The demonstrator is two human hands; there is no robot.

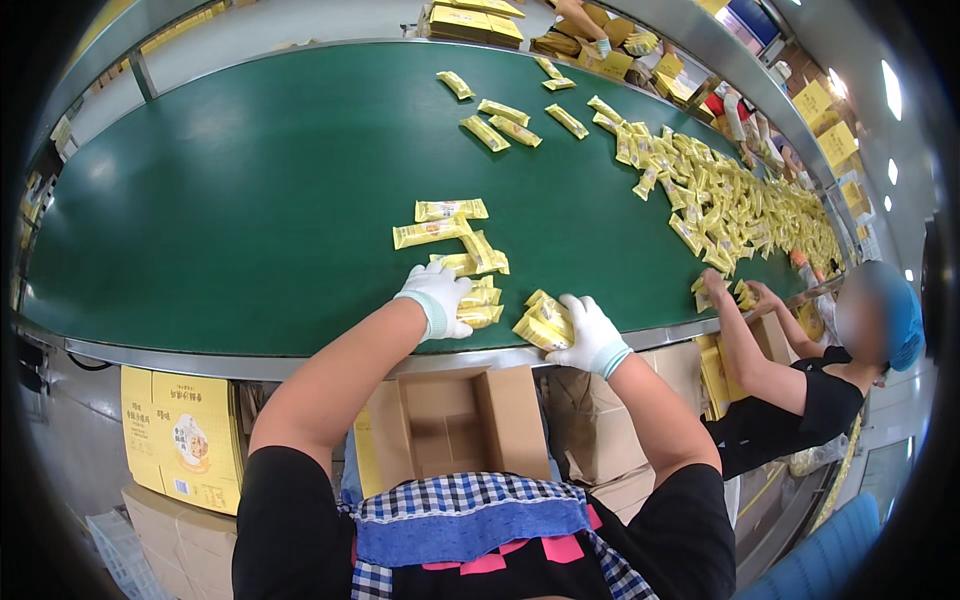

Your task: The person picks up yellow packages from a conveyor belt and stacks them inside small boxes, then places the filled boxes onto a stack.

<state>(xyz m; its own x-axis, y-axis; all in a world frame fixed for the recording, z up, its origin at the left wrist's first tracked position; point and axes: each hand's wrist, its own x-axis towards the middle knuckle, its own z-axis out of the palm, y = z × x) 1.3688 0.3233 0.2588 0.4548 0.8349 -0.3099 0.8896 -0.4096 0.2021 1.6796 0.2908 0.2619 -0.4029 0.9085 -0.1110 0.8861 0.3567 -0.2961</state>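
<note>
My left hand (438, 298), in a white glove, is closed against the left ends of a few stacked yellow snack packets (482, 304) near the belt's front edge. To the right, my right hand (592, 338), gloved too, grips a small bunch of yellow snack packets (545, 320) from its right side, fingers curled over the end. Several loose packets (432, 232) lie just beyond my left hand, some overlapping. Below the belt edge, in front of my body, an open brown cardboard box (507, 410) faces up; no packets show in it.
The green conveyor belt (250, 200) has a metal rim (230, 362). A large heap of packets (740, 205) covers its right side. A co-worker (800, 390) in a blue cap handles packets at right. Yellow cartons (185, 435) stand lower left; wrapped brown bundles (600, 420) stand beside the box.
</note>
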